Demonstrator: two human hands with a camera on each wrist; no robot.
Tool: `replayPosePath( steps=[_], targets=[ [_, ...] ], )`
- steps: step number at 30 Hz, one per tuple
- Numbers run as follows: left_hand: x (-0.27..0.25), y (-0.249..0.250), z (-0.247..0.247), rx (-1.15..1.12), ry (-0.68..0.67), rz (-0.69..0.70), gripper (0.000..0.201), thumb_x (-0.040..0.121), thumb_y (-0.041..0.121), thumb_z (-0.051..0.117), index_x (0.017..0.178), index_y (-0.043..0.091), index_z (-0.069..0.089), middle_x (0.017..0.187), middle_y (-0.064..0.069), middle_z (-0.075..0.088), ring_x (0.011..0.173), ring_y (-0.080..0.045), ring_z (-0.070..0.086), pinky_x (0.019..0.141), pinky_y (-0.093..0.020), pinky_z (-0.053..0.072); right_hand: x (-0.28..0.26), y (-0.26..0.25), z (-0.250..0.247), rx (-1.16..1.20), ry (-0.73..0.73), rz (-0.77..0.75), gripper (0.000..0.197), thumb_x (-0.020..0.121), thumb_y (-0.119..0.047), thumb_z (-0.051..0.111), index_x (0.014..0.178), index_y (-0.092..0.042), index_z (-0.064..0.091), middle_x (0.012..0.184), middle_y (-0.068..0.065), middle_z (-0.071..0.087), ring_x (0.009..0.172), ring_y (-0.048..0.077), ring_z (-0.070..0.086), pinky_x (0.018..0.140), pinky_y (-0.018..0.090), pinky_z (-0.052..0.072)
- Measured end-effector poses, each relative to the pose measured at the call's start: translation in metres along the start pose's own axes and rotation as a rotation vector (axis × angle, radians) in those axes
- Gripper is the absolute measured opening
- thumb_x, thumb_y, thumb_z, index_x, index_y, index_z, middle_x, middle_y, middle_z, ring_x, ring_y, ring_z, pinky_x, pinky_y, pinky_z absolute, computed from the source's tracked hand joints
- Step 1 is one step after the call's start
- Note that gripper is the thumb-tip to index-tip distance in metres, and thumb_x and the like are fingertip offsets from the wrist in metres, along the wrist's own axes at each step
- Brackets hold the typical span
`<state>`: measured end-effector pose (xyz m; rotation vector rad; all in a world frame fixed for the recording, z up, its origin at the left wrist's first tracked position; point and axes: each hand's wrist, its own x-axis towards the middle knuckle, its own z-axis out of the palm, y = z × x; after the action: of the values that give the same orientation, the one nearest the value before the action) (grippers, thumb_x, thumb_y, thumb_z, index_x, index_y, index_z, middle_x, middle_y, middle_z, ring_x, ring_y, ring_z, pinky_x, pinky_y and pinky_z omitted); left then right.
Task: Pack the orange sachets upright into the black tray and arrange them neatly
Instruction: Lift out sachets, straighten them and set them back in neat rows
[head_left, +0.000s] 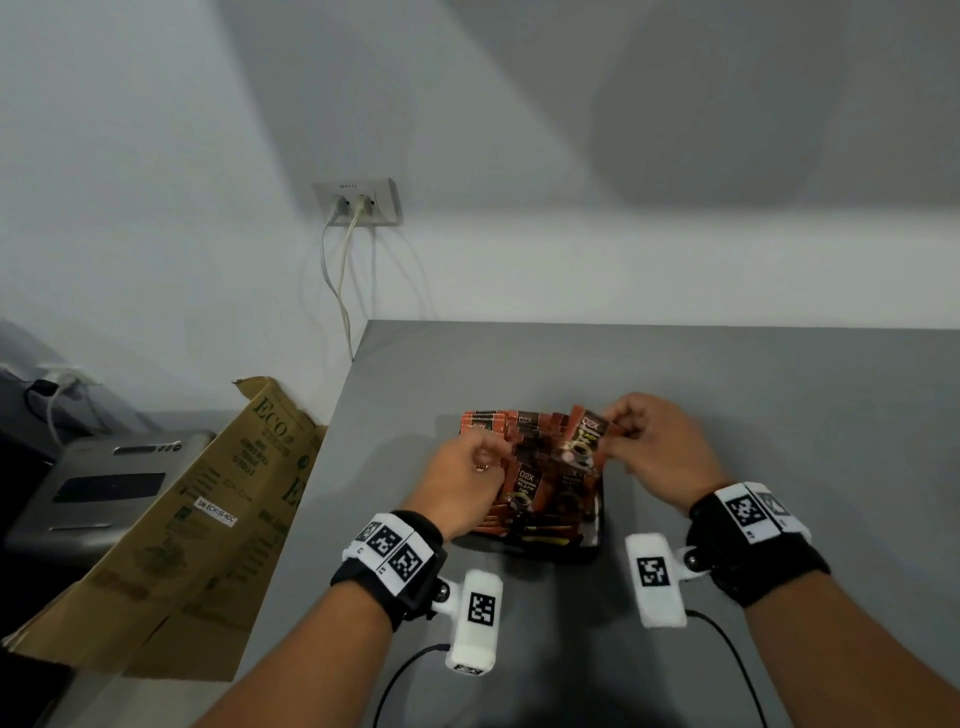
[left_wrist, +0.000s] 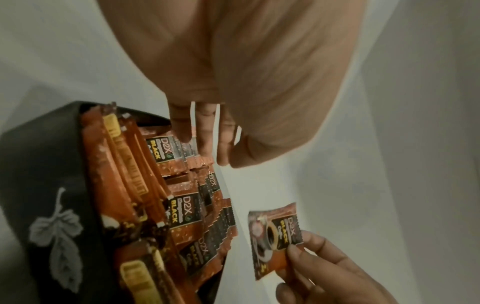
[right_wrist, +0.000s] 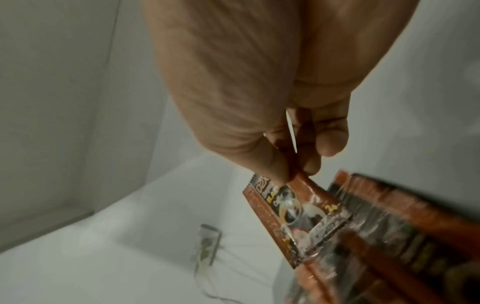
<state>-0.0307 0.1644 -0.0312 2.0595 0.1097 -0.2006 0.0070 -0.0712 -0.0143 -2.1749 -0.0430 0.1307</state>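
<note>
right hand (head_left: 655, 441) pinches one orange sachet (head_left: 586, 442) above black tray (head_left: 598, 525); left hand (head_left: 467, 475) fingers rest, loosely curled, on packed sachets (head_left: 524, 483).

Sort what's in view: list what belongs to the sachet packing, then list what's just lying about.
Part of the job:
- black tray
- packed orange sachets standing in it
- loose sachet, pinched by the right hand
- left hand, fingers on the packed rows

Lying about:
- cardboard box beside the table
- wall socket with cables
- grey appliance
</note>
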Motion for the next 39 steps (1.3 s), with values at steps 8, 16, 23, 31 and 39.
replayPosePath(
  steps=[8, 16, 23, 31, 39],
  targets=[
    [0.013, 0.014, 0.024, 0.609, -0.304, 0.111, 0.040, 0.095, 0.012, 0.044, 0.122, 0.021, 0.072, 0.153, 0.007, 0.045, 0.145, -0.022, 0.028, 0.122, -0.041, 0.014, -0.002, 0.033, 0.011, -0.224, -0.013, 0.061, 0.012, 0.084, -0.013, 0.064, 0.080, -0.023, 0.061, 0.076, -0.008, 0.073, 0.074, 0.009, 0.065, 0.061, 0.020, 0.041],
    [0.017, 0.001, 0.023, 0.628, -0.214, 0.077, 0.037, 0.089, 0.016, 0.046, 0.118, 0.021, 0.069, 0.135, 0.006, 0.057, 0.130, -0.022, 0.039, 0.115, -0.042, 0.030, 0.005, 0.032, 0.032, -0.343, -0.100, 0.013, 0.015, 0.090, -0.012, 0.062, 0.091, -0.026, 0.064, 0.091, -0.002, 0.072, 0.081, 0.014, 0.066, 0.073, 0.021, 0.048],
    [0.014, -0.004, 0.015, 0.550, -0.235, 0.080, 0.042, 0.093, 0.012, 0.046, 0.131, 0.021, 0.062, 0.145, 0.006, 0.050, 0.137, -0.018, 0.038, 0.116, -0.035, 0.030, -0.001, 0.031, 0.043, -0.433, -0.140, -0.014, 0.017, 0.091, -0.010, 0.060, 0.103, -0.019, 0.067, 0.104, -0.001, 0.060, 0.094, 0.017, 0.059, 0.082, 0.024, 0.047],
    [0.008, -0.019, -0.014, 0.460, -0.266, -0.030, 0.046, 0.087, 0.002, 0.050, 0.126, 0.024, 0.060, 0.124, 0.004, 0.063, 0.111, -0.014, 0.061, 0.096, -0.032, 0.053, -0.011, 0.014, 0.039, -0.316, -0.164, -0.105, 0.012, 0.090, -0.020, 0.066, 0.095, -0.030, 0.066, 0.096, -0.012, 0.063, 0.086, 0.000, 0.060, 0.070, 0.009, 0.042],
    [0.009, -0.012, -0.005, 0.683, -0.153, 0.101, 0.038, 0.084, 0.012, 0.052, 0.119, 0.025, 0.058, 0.122, 0.004, 0.064, 0.115, -0.020, 0.046, 0.101, -0.037, 0.037, -0.015, -0.005, 0.059, -0.351, -0.261, -0.159, 0.015, 0.093, -0.022, 0.063, 0.105, -0.023, 0.072, 0.104, -0.009, 0.069, 0.087, 0.003, 0.060, 0.066, 0.005, 0.037]
  ],
)
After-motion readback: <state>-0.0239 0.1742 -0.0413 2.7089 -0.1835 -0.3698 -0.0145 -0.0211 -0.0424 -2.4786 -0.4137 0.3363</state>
